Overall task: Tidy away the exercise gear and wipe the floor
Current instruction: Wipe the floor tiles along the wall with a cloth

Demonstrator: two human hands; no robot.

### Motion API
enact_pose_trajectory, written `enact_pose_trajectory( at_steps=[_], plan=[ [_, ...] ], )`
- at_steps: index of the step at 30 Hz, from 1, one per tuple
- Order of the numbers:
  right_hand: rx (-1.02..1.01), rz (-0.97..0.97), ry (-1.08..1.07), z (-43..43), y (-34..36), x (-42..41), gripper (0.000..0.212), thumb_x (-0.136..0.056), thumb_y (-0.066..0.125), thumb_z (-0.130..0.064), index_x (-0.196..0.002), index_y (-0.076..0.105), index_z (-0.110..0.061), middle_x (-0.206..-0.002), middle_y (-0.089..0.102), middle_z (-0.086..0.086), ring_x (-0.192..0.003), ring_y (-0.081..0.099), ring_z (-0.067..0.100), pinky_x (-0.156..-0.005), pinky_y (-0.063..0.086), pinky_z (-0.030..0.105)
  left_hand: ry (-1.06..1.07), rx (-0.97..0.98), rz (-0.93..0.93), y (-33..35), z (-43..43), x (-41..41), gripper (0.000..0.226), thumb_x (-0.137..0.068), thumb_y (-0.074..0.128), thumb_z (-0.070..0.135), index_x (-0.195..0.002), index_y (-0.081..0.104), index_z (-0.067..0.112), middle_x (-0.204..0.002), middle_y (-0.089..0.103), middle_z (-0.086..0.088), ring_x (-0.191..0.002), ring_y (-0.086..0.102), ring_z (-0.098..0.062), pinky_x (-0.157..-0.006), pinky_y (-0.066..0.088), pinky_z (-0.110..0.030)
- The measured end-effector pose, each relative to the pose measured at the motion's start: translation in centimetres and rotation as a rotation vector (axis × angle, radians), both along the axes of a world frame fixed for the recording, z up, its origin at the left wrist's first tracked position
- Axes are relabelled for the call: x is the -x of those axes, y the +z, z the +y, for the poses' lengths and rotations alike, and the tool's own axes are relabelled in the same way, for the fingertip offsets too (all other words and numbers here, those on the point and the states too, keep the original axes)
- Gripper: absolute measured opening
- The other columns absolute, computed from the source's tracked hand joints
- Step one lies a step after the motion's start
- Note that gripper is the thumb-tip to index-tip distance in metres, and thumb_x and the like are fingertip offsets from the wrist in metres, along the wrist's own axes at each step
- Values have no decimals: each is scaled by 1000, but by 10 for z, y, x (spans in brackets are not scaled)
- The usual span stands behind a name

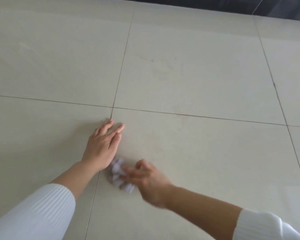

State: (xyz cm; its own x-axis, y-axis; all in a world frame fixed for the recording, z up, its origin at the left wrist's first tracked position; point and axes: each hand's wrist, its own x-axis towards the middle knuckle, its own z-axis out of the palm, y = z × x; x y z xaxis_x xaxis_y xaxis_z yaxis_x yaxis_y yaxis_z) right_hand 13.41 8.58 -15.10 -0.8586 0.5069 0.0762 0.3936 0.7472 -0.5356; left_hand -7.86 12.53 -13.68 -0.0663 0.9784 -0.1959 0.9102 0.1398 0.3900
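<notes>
- Furthest left of the cloth (117,172), a white ribbed sleeve (33,210) comes in from the lower corner.
- Just left of the cloth and a little beyond it, the left hand (100,148) lies flat on the tiled floor (197,84), its fingers (109,125) straight and slightly spread.
- The cloth itself, pale lilac and crumpled, is on the floor.
- At the cloth's right side, the blurred right hand (149,181) grips it with curled fingers.
</notes>
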Motion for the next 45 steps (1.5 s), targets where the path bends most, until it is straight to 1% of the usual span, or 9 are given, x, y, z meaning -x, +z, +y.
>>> enact_pose_trajectory(
  at_steps=[3,6,13,19,29,37,41,43,45],
  plan=[
    [179,-48,321,-42,8,5,38,-85,57,-5,-120,65,-17,-135,56,0,-99,41,27,-86,45,38,-20,-4,40,-4,-5,-5,70,-86,3,57,-147,32,36,-159,18,-2,-147,12,-18,-116,14,-35],
    [194,-46,355,-46,16,-2,35,-87,57,-6,-120,64,-15,-131,57,2,-100,45,29,-83,45,38,-22,-13,75,-9,-8,-8,67,-90,7,52,-148,31,31,-159,17,-7,-147,11,-22,-117,13,-36],
    [-163,64,-555,88,6,-90,54,-76,43,11,-113,70,-17,-124,65,1,-78,51,31,-73,51,39,16,5,142,-9,-5,-15,66,-90,8,51,-148,28,29,-158,17,-8,-142,19,-30,-114,20,-45],
    [11,-165,-1296,155,8,-128,55,-88,40,1,-134,54,-26,-149,41,-8,-101,36,28,-92,33,35,53,-1,148,-7,29,-25,70,-88,7,50,-152,18,23,-160,7,-9,-146,9,-27,-115,10,-44],
    [-239,-35,-367,173,0,-40,35,-86,55,-9,-118,65,-21,-134,56,-8,-87,46,25,-71,44,32,34,-159,164,-19,139,-21,58,-100,27,34,-150,20,7,-159,12,-17,-146,10,-31,-118,9,-44],
    [-192,-26,-944,276,-4,-120,39,-87,55,0,-116,69,-23,-123,65,-3,-85,45,30,-81,45,42,94,-162,221,-34,197,5,65,-97,23,43,-151,20,8,-159,11,-16,-147,7,-29,-119,9,-44],
    [-131,-87,-1263,318,9,-120,63,-84,38,4,-137,47,-28,-95,60,0,-94,36,26,-91,39,40,108,-196,211,-33,192,6,68,-92,23,47,-150,24,11,-159,16,-12,-147,11,-25,-119,13,-41],
    [-89,-72,-1318,336,5,-102,64,-88,35,-5,-144,33,-35,-89,50,-9,-96,36,25,-92,35,33,125,-197,200,-29,191,4,67,-92,25,47,-149,25,13,-159,17,-9,-146,12,-24,-118,15,-41],
    [-103,8,-1230,346,-3,-70,49,-91,29,-25,-139,42,-33,-102,62,-2,-93,43,28,-91,41,32,133,-195,196,-27,192,3,67,-91,25,48,-149,26,14,-159,18,-8,-146,13,-24,-116,17,-41]
  ],
)
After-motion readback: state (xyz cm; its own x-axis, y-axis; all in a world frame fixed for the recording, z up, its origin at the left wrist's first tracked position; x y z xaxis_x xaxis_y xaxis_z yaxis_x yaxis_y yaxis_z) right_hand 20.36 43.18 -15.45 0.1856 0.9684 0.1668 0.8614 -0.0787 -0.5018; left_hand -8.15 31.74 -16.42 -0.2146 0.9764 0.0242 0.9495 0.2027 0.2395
